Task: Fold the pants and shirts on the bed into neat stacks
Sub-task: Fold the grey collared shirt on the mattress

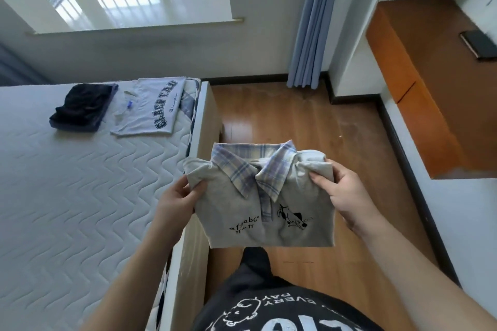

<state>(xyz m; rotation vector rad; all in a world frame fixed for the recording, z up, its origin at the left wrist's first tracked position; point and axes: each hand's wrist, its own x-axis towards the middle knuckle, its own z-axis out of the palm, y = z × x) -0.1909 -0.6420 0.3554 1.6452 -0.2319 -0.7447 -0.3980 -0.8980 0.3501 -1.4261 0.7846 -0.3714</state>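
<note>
I hold a folded grey shirt [269, 212] with a blue plaid collar and small black prints in the air, over the floor just right of the bed's edge. My left hand [180, 193] grips its left side and my right hand [341, 191] grips its right side near the shoulder. On the far end of the bed [67, 183] lies a folded white shirt [150, 105] with dark block letters. To its left sits a stack of folded dark pants [82, 106].
The quilted white mattress spreads to my left, with a wooden frame edge [196, 236] beside my legs. Wooden floor [295, 121] stretches ahead. A blue curtain [309, 21] hangs by the window. An orange-brown desk [430, 75] with a phone [478, 43] stands at right.
</note>
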